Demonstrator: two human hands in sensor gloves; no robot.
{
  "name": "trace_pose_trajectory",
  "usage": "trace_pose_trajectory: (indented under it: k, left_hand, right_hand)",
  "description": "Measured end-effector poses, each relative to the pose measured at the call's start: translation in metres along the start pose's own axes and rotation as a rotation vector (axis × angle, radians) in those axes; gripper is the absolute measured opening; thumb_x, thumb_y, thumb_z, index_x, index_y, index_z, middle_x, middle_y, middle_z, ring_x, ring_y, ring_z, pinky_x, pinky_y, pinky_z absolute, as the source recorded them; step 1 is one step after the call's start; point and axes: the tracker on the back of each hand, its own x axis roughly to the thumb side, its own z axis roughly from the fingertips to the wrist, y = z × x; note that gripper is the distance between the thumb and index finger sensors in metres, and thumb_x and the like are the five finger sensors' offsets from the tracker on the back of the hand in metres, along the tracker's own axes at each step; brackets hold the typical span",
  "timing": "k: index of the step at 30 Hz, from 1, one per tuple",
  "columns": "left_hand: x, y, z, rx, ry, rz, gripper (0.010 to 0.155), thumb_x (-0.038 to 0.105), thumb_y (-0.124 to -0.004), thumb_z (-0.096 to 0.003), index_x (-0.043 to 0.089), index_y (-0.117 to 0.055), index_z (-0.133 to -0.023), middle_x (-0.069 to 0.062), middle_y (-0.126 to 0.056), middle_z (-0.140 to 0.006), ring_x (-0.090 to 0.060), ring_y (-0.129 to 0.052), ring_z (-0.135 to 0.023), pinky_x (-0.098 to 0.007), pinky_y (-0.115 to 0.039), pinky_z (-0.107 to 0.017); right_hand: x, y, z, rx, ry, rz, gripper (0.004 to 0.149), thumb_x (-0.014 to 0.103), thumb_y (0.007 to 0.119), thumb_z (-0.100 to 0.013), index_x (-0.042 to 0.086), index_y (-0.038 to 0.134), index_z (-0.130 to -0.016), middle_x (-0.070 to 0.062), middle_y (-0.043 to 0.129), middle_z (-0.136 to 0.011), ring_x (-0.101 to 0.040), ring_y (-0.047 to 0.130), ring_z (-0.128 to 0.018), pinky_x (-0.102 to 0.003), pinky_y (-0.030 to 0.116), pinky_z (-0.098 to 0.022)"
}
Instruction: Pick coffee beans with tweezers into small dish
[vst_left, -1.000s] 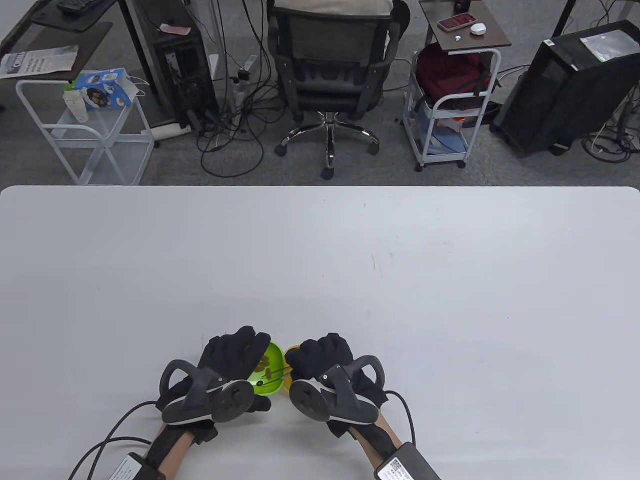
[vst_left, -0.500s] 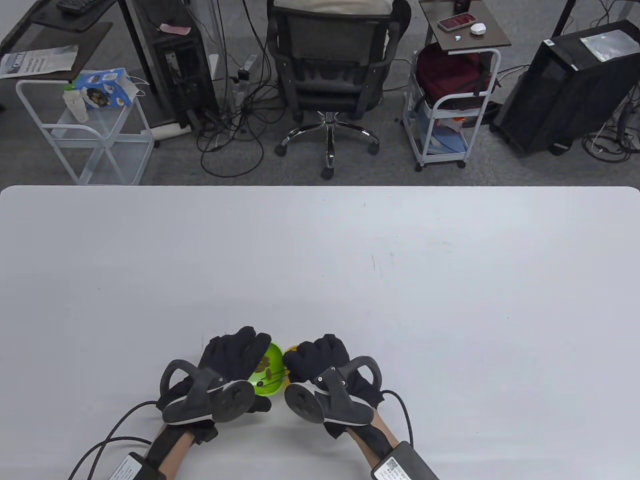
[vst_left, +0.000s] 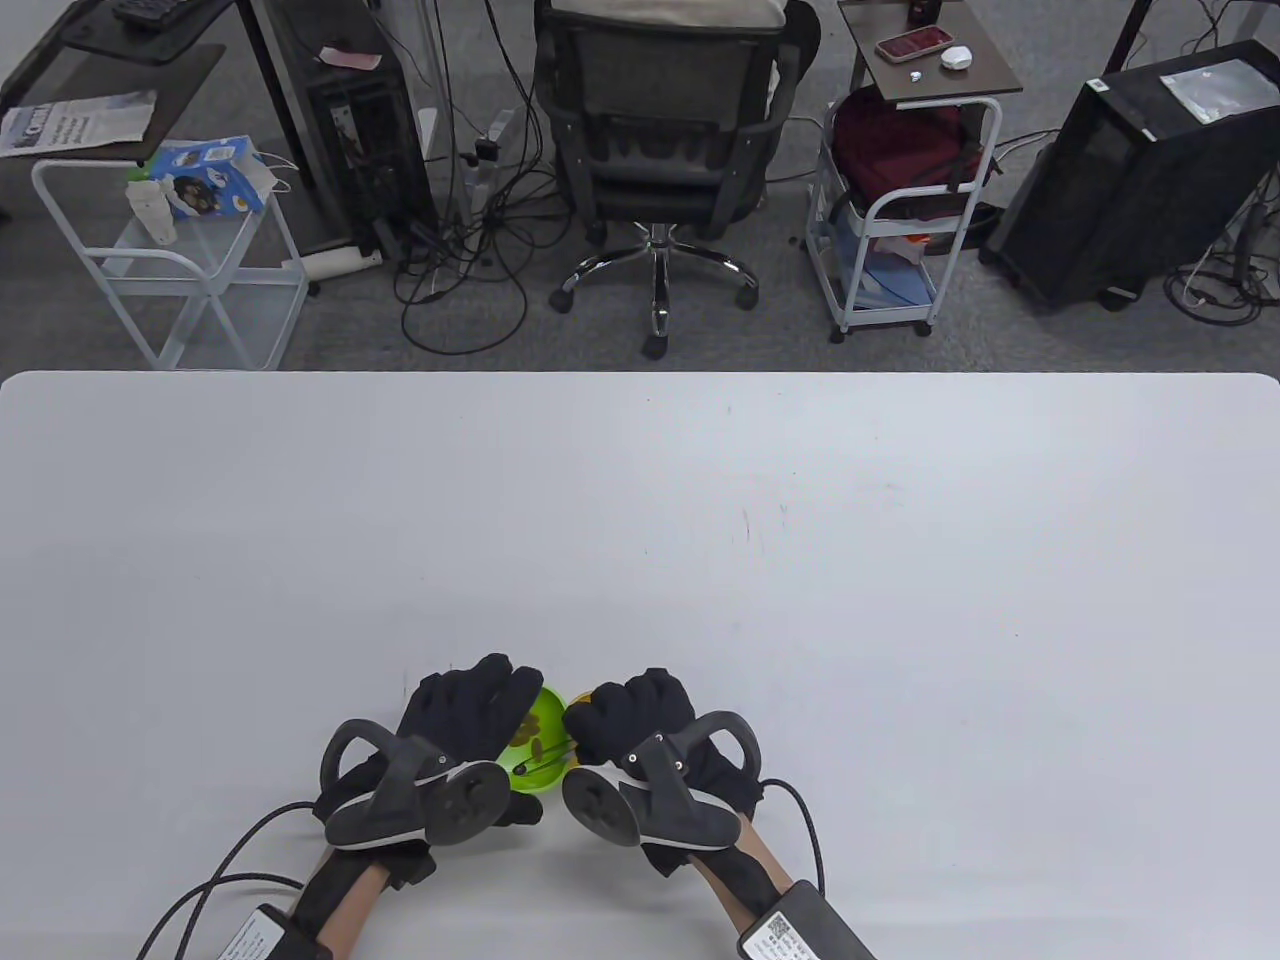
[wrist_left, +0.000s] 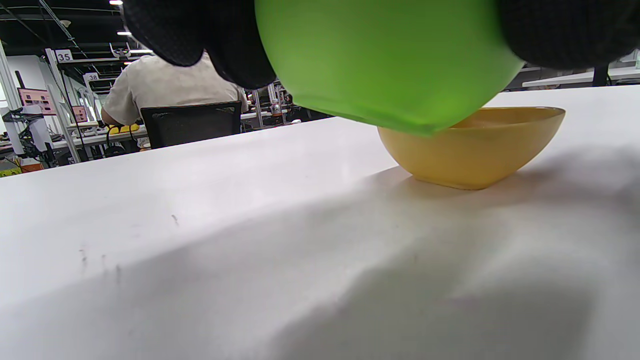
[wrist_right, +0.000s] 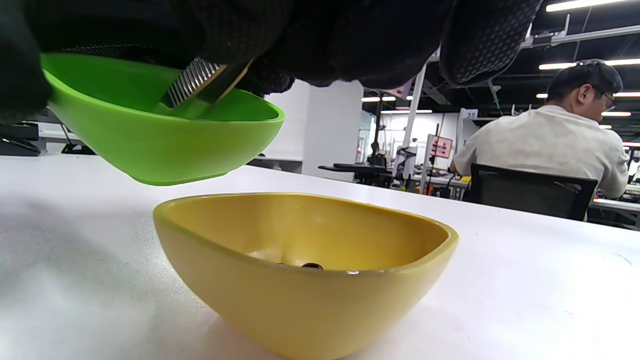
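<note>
The left hand (vst_left: 455, 715) grips the green bowl (vst_left: 535, 740) of coffee beans (vst_left: 527, 732), raised just beside the yellow dish (wrist_right: 305, 270). The right hand (vst_left: 640, 715) pinches tweezers (wrist_right: 192, 85) inside the bowl — few beans in the dish, most remain.

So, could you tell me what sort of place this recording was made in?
Most likely an open-plan office or lab: an office chair and computer tower stand beyond the white table, and a seated person works at another desk.
</note>
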Motion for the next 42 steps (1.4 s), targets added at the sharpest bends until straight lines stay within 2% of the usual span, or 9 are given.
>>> trace_pose_trajectory:
  k: [8, 20, 30, 42]
  left_hand:
    - [0.001, 0.000, 0.000, -0.002, -0.004, -0.005, 0.110, 0.072, -0.073, -0.0336, 0.009, -0.046, -0.120, -0.027, -0.060, -0.123, -0.047, -0.082, -0.100, -0.067, -0.069, -0.075]
    - [0.001, 0.000, 0.000, 0.001, -0.002, 0.002, 0.110, 0.072, -0.073, -0.0337, 0.009, -0.046, -0.120, -0.027, -0.059, -0.123, -0.047, -0.082, -0.100, -0.067, -0.069, -0.075]
    - [0.000, 0.000, 0.000, 0.004, 0.005, 0.007, 0.110, 0.072, -0.073, -0.0337, 0.009, -0.046, -0.120, -0.027, -0.060, -0.123, -0.047, -0.082, -0.100, -0.067, -0.069, -0.075]
    - [-0.001, 0.000, 0.001, 0.011, 0.007, 0.011, 0.110, 0.072, -0.073, -0.0337, 0.009, -0.046, -0.120, -0.027, -0.060, -0.123, -0.047, -0.082, -0.100, -0.067, -0.069, -0.075]
  right_hand:
    - [0.001, 0.000, -0.001, 0.019, 0.002, 0.009, 0.043, 0.034, 0.065, -0.046, 0.025, 0.070, -0.088, 0.002, 0.082, -0.073, -0.021, 0.088, -0.056, -0.060, 0.067, -0.073]
    - [-0.013, -0.003, -0.002, 0.016, 0.056, -0.088, 0.043, 0.034, 0.065, -0.046, 0.025, 0.071, -0.088, 0.002, 0.082, -0.073, -0.021, 0.088, -0.056, -0.060, 0.067, -0.072]
    - [-0.044, -0.011, 0.006, -0.008, 0.156, -0.173, 0.043, 0.034, 0.065, -0.046, 0.025, 0.071, -0.088, 0.002, 0.081, -0.073, -0.022, 0.088, -0.057, -0.061, 0.066, -0.073]
    - [-0.080, -0.009, 0.018, 0.000, 0.286, -0.237, 0.043, 0.034, 0.066, -0.046, 0.026, 0.071, -0.088, 0.002, 0.081, -0.074, -0.022, 0.087, -0.058, -0.061, 0.065, -0.074]
